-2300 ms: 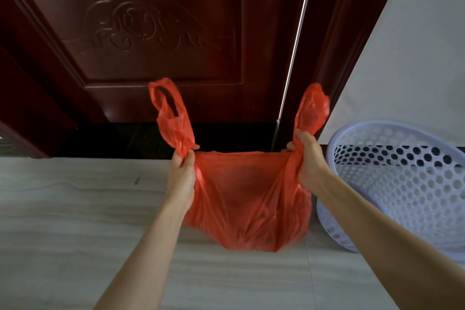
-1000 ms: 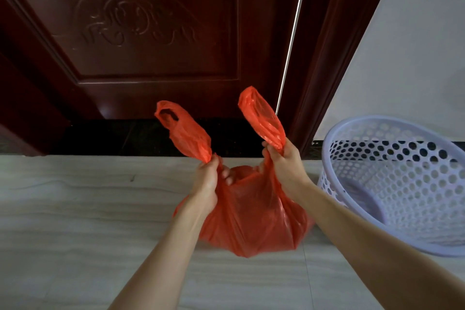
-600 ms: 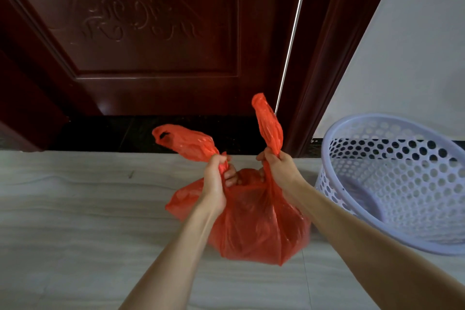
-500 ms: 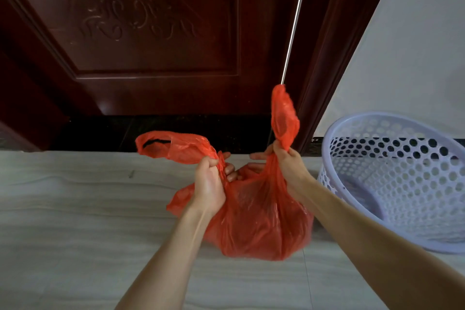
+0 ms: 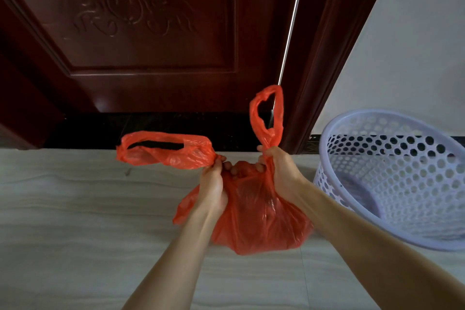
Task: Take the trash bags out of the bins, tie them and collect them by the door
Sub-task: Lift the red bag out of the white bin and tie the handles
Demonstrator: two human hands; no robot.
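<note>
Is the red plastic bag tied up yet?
Not yet. The red plastic bag has both handle loops free: the left hand grips one, the right hand the other, with no knot.

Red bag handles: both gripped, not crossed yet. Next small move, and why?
Probably cross the left handle loop over the right handle loop to start the knot. The left hand and right hand each grip a gathered loop, hands close together above the red trash bag, loops apart and untied.

Dim, soft light; wide-angle bending at edges; door [image 5: 151,33] glossy.
</note>
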